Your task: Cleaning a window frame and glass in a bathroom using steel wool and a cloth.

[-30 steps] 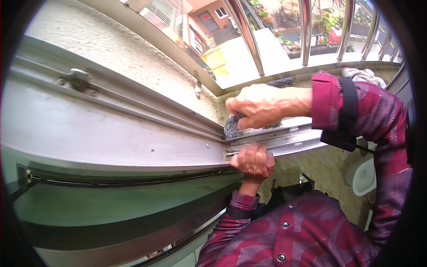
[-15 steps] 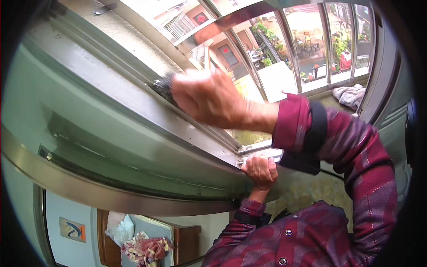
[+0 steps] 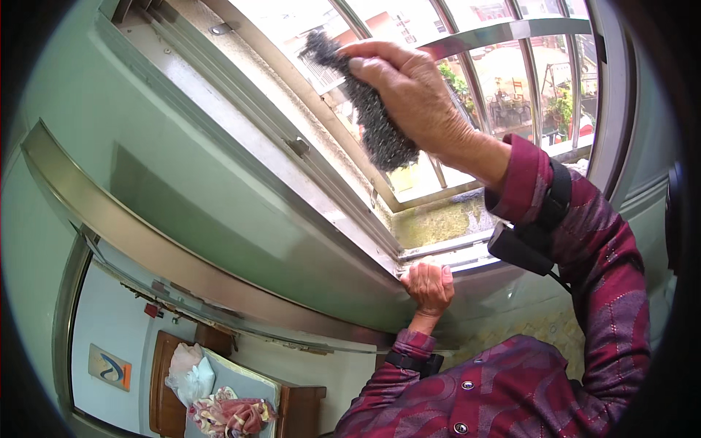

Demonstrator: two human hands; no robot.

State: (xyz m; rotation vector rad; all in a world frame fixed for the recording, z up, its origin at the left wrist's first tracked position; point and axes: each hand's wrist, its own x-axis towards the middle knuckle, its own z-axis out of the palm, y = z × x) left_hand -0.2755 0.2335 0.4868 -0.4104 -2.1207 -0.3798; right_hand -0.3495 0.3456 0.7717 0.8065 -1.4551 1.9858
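Note:
My right hand (image 3: 412, 87) holds a dark grey, fuzzy steel wool pad (image 3: 380, 128) between thumb and fingers. The pad hangs stretched out in front of the window bars (image 3: 475, 95), above the sill and apart from the track. Below runs the metal window track (image 3: 292, 146), with a small catch (image 3: 298, 147) partway along it. Lower down, my left hand (image 3: 429, 287) is curled over the corner of the window frame, fingers wrapped round its edge.
A mossy outer ledge (image 3: 438, 221) lies beyond the track. Curved metal trim (image 3: 146, 226) crosses the green wall panel (image 3: 182, 168). At lower left, a bed (image 3: 255, 379) carries bundled cloth (image 3: 230, 412) and plastic bags (image 3: 191, 374).
My right hand has lifted the steel wool pad off the window track, up and to the right toward the bars. My left hand keeps its place on the frame. The view has shifted slightly.

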